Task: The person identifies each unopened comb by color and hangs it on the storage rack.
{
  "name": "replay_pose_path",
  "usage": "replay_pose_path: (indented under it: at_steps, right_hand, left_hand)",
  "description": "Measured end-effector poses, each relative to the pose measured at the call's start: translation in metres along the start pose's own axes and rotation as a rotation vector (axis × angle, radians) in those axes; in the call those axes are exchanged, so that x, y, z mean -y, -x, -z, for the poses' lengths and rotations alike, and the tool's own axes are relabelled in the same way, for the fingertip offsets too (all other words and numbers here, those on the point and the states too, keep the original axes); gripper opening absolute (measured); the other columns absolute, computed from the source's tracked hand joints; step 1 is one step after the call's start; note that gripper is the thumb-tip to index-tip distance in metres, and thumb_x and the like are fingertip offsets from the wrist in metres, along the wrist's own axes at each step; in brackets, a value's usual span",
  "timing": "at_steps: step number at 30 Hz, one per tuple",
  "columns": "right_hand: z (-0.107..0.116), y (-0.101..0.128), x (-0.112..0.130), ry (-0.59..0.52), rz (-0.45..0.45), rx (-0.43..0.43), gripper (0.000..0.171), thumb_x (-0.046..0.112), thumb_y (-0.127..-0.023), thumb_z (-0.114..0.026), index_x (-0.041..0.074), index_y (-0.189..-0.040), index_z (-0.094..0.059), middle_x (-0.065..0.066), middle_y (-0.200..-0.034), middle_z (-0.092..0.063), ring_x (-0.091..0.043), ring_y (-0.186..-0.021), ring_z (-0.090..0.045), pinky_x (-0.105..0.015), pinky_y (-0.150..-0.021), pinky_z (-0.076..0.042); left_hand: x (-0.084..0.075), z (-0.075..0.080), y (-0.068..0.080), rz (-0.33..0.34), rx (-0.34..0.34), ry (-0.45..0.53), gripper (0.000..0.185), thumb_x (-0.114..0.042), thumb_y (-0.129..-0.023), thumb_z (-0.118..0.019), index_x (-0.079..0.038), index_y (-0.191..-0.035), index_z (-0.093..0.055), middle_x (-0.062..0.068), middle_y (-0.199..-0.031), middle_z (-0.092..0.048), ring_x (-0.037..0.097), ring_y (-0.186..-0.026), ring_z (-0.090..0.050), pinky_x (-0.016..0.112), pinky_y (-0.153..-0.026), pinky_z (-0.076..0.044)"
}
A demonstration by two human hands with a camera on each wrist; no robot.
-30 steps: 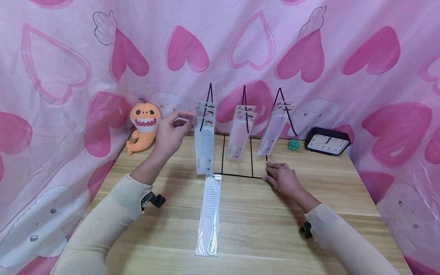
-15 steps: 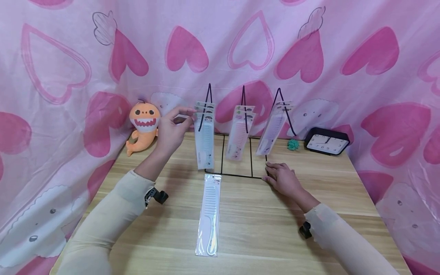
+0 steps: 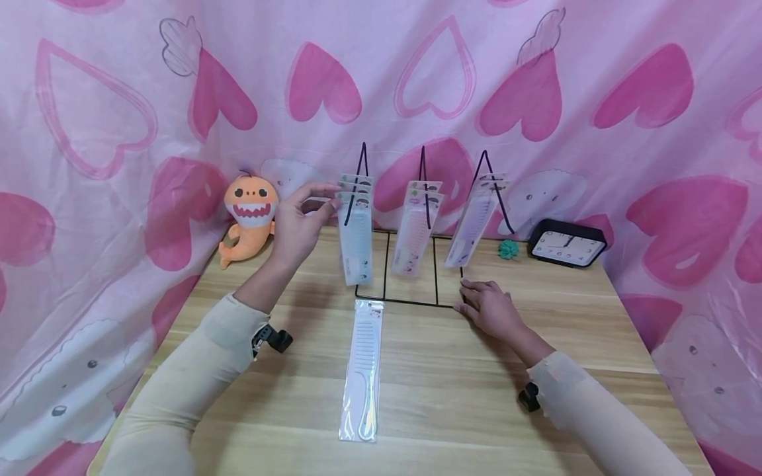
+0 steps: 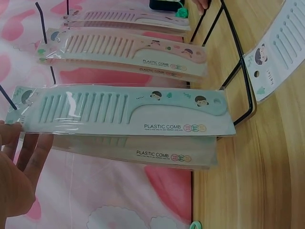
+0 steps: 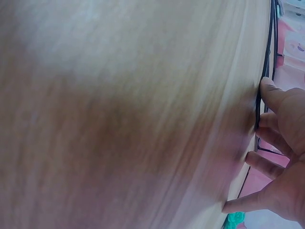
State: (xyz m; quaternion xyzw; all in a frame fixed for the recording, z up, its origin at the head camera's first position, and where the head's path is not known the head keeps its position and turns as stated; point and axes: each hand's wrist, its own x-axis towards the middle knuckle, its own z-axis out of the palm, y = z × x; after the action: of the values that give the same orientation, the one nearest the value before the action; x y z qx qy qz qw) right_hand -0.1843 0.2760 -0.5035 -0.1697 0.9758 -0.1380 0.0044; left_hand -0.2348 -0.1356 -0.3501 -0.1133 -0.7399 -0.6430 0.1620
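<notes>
My left hand (image 3: 300, 221) pinches the upper left edge of a packaged light-blue comb (image 3: 356, 241), thumb in front and fingers behind in the left wrist view. That comb hangs foremost on the left hook of a black wire rack (image 3: 411, 303), with other packs close behind it. My right hand (image 3: 491, 309) rests at the rack's front right corner. In the right wrist view its thumb touches the wire and its fingers spread onto the table. Another packaged pale-blue comb (image 3: 363, 370) lies on the table in front of the rack.
Packaged pink combs (image 3: 415, 235) hang on the middle hook and purple combs (image 3: 475, 228) on the right one. An orange plush shark (image 3: 251, 215) stands left, a green pompom-like thing (image 3: 508, 249) and a black clock (image 3: 568, 244) right. A pink heart-patterned curtain (image 3: 381, 59) hangs behind.
My left hand has pushed the front blue comb pack back and up along the hook, closer to the packs behind it. The right hand stays at the rack's corner.
</notes>
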Motion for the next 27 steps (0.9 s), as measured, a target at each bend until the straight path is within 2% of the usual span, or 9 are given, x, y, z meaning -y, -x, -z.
replay_pose_path:
  at_steps: [4, 7, 13, 18, 23, 27]
  right_hand:
    - [0.0, -0.001, -0.002, 0.004, 0.001, 0.002, 0.051, 0.032, -0.109, -0.072, 0.003, -0.151, -0.066, -0.014, -0.165, -0.059, -0.047, -0.144, -0.056, -0.095, -0.103, -0.042]
    - [-0.001, -0.002, -0.002, 0.003, 0.005, 0.002, 0.051, 0.032, -0.109, -0.072, 0.003, -0.151, -0.066, -0.014, -0.165, -0.059, -0.047, -0.143, -0.056, -0.095, -0.103, -0.042]
    - [-0.002, -0.002, -0.003, 0.002, 0.001, -0.001, 0.051, 0.033, -0.109, -0.072, 0.004, -0.151, -0.067, -0.014, -0.165, -0.06, -0.047, -0.143, -0.057, -0.094, -0.102, -0.043]
    - [-0.001, -0.002, -0.002, 0.004, -0.005, 0.001, 0.051, 0.034, -0.109, -0.072, 0.004, -0.151, -0.067, -0.014, -0.165, -0.059, -0.048, -0.143, -0.057, -0.094, -0.102, -0.043]
    - [-0.001, -0.001, -0.001, 0.004, -0.013, 0.009, 0.051, 0.034, -0.11, -0.071, 0.004, -0.152, -0.066, -0.014, -0.166, -0.058, -0.048, -0.143, -0.056, -0.094, -0.104, -0.043]
    - [-0.001, -0.001, -0.001, 0.001, -0.013, 0.012, 0.052, 0.034, -0.11, -0.071, 0.004, -0.152, -0.065, -0.014, -0.166, -0.058, -0.048, -0.144, -0.056, -0.093, -0.104, -0.043]
  left_hand:
    - [0.0, 0.0, 0.0, 0.008, 0.001, 0.001, 0.026, -0.012, -0.104, -0.078, -0.012, -0.13, -0.077, 0.013, -0.127, -0.074, 0.022, -0.106, -0.076, 0.039, -0.09, -0.071]
    - [0.001, 0.0, 0.001, 0.01, 0.003, 0.013, 0.028, -0.012, -0.104, -0.078, -0.012, -0.132, -0.076, 0.012, -0.124, -0.073, 0.022, -0.106, -0.076, 0.041, -0.091, -0.07]
    - [0.007, 0.003, 0.002, 0.012, 0.006, 0.009, 0.03, -0.01, -0.105, -0.077, -0.011, -0.134, -0.074, 0.013, -0.122, -0.074, 0.023, -0.106, -0.075, 0.034, -0.088, -0.071]
    - [0.015, 0.007, 0.007, 0.039, 0.014, 0.0, 0.034, -0.01, -0.104, -0.078, -0.007, -0.138, -0.07, 0.015, -0.124, -0.075, 0.021, -0.106, -0.075, 0.03, -0.088, -0.07]
    - [0.025, 0.014, 0.014, 0.068, 0.011, -0.065, 0.038, -0.018, -0.104, -0.08, -0.01, -0.139, -0.069, 0.015, -0.127, -0.079, 0.016, -0.107, -0.074, 0.02, -0.09, -0.066]
    - [0.036, 0.022, 0.02, 0.103, 0.013, -0.132, 0.04, -0.022, -0.104, -0.081, -0.009, -0.14, -0.068, 0.016, -0.128, -0.08, 0.015, -0.107, -0.072, 0.02, -0.091, -0.059]
